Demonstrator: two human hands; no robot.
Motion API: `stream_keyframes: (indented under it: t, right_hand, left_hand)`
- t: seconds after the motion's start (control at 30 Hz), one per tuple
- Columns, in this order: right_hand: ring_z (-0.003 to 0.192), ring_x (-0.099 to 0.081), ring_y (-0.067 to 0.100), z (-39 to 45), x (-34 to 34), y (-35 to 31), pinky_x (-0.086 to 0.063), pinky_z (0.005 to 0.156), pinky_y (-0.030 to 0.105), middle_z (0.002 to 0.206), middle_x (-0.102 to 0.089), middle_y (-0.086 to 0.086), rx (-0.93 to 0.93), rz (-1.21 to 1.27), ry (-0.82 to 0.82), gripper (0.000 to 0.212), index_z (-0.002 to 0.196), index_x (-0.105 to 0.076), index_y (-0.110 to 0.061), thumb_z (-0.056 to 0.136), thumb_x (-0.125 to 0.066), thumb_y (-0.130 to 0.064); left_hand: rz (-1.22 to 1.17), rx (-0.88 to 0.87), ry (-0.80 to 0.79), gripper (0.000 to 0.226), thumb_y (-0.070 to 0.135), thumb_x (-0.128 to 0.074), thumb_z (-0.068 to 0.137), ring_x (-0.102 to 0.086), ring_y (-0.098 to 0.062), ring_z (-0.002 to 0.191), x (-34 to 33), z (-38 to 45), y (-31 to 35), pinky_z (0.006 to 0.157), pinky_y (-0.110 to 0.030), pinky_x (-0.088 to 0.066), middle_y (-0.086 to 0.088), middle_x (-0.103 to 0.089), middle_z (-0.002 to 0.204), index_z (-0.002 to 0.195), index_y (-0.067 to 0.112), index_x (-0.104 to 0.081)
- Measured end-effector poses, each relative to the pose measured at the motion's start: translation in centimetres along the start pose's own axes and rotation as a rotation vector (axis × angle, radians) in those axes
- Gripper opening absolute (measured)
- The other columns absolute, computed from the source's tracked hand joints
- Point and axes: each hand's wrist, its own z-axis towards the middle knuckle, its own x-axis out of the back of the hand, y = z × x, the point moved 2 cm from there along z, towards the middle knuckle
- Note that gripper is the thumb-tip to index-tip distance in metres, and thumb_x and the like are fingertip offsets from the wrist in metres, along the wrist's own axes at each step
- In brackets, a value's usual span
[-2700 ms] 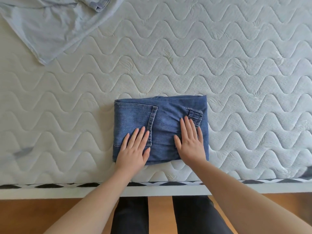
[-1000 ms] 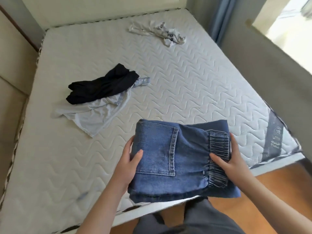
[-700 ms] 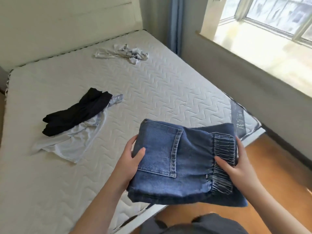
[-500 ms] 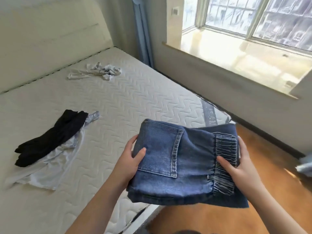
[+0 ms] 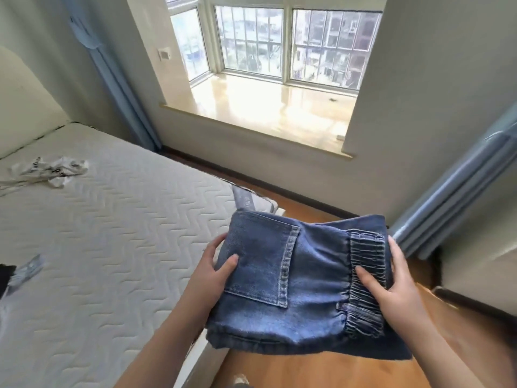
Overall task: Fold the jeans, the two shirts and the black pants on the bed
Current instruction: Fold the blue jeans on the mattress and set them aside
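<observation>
Folded jeans [image 5: 296, 287] between both hands

Sunlit bay window [image 5: 279, 43], wooden floor [image 5: 321, 371]

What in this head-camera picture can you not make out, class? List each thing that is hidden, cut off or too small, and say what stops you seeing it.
- Folded jeans: inner layers and underside hidden by the top layer.
- Left hand and right hand: fingers under the jeans hidden by the denim.
- Black pants: cut off by the left edge.
- White shirt: print too small to read.
- Grey shirt: mostly cut off by the left edge.
</observation>
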Motion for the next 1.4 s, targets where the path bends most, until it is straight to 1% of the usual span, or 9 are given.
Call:
stream_keyframes:
  t: [0.2, 0.33, 0.4, 0.53, 0.63, 0.8, 0.9, 1.13, 1.4]
  right_hand:
    - [0.110, -0.055, -0.014, 4.5, 2.8, 1.4, -0.040, 0.098, 0.024, 0.127, -0.058, -0.021, -0.015, 0.036, 0.069, 0.080, 0.148, -0.031, -0.037, 0.083, -0.074, -0.020]
    - [0.112, -0.051, -0.020, 9.3, 4.1, 2.2, -0.036, 0.091, 0.009, 0.131, -0.055, -0.021, -0.034, 0.000, 0.105, 0.081, 0.149, -0.029, -0.037, 0.083, -0.075, -0.021]
    - [0.111, -0.051, -0.020, 12.1, 4.8, 2.5, -0.036, 0.089, 0.002, 0.130, -0.057, -0.018, -0.041, -0.041, 0.122, 0.082, 0.150, -0.029, -0.036, 0.084, -0.075, -0.022]
    - [0.123, -0.053, 0.003, 17.9, 5.6, 2.7, -0.035, 0.102, 0.023, 0.136, -0.055, -0.014, -0.071, -0.092, 0.156, 0.083, 0.150, -0.027, -0.038, 0.083, -0.075, -0.029]
    - [0.122, -0.053, 0.002, 21.5, 5.8, 2.3, -0.035, 0.099, 0.022, 0.137, -0.055, -0.016, -0.101, -0.107, 0.172, 0.083, 0.150, -0.026, -0.039, 0.084, -0.075, -0.030]
    - [0.119, -0.053, 0.002, 27.1, 6.1, 1.5, -0.033, 0.097, 0.020, 0.135, -0.056, -0.015, -0.119, -0.098, 0.206, 0.082, 0.151, -0.027, -0.036, 0.084, -0.074, -0.028]
    - [0.120, -0.053, 0.001, 30.5, 6.9, 1.5, -0.034, 0.098, 0.020, 0.134, -0.056, -0.016, -0.131, -0.097, 0.208, 0.081, 0.151, -0.027, -0.036, 0.084, -0.074, -0.030]
    - [0.116, -0.055, 0.005, 40.9, 11.2, 2.6, -0.036, 0.094, 0.024, 0.129, -0.058, -0.017, -0.154, -0.130, 0.183, 0.083, 0.150, -0.025, -0.042, 0.083, -0.074, -0.039]
    - [0.117, -0.056, 0.011, 55.0, 14.6, 3.3, -0.038, 0.094, 0.029, 0.126, -0.058, -0.016, -0.153, -0.155, 0.029, 0.084, 0.151, -0.021, -0.042, 0.084, -0.072, -0.039]
  left_hand:
    - [0.087, -0.015, -0.061, 0.044, 0.044, -0.062, 0.085, -0.072, -0.021, 0.096, -4.0, 5.4, 2.6, 0.088, -0.048, -0.057, -0.001, -0.069, 0.117, 0.123, 0.060, -0.047]
    - [0.079, -0.005, -0.077, 0.042, 0.033, -0.060, 0.096, -0.071, -0.019, 0.096, -7.2, 10.6, 3.2, 0.085, -0.040, -0.059, -0.002, -0.066, 0.118, 0.131, 0.051, -0.045]
    - [0.079, -0.007, -0.100, 0.042, 0.036, -0.061, 0.095, -0.070, -0.020, 0.099, -8.7, 13.8, 3.5, 0.089, -0.044, -0.057, -0.002, -0.065, 0.121, 0.129, 0.055, -0.045]
    - [0.062, -0.015, -0.158, 0.041, 0.039, -0.064, 0.092, -0.069, -0.018, 0.103, -10.9, 20.3, 4.8, 0.093, -0.045, -0.055, 0.002, -0.064, 0.124, 0.121, 0.063, -0.048]
    - [0.073, -0.006, -0.221, 0.045, 0.042, -0.067, 0.086, -0.067, -0.015, 0.108, -12.0, 24.2, 6.5, 0.096, -0.044, -0.053, 0.005, -0.062, 0.128, 0.119, 0.065, -0.047]
    - [0.094, -0.017, -0.284, 0.047, 0.026, -0.064, 0.095, -0.070, -0.015, 0.101, -13.8, 30.6, 9.6, 0.091, -0.040, -0.055, 0.001, -0.066, 0.122, 0.126, 0.056, -0.046]
    - [0.092, -0.016, -0.296, 0.052, 0.036, -0.069, 0.086, -0.067, -0.018, 0.107, -15.5, 33.8, 11.1, 0.095, -0.046, -0.054, 0.000, -0.063, 0.127, 0.130, 0.053, -0.046]
    - [0.051, 0.009, -0.279, 0.049, 0.021, -0.063, 0.095, -0.069, -0.017, 0.104, -22.0, 41.3, 13.4, 0.095, -0.046, -0.053, 0.003, -0.069, 0.120, 0.134, 0.045, -0.046]
    - [0.029, 0.031, -0.142, 0.057, 0.035, -0.070, 0.086, -0.068, -0.013, 0.106, -27.9, 48.5, 16.6, 0.095, -0.044, -0.053, 0.010, -0.068, 0.121, 0.136, 0.045, -0.045]
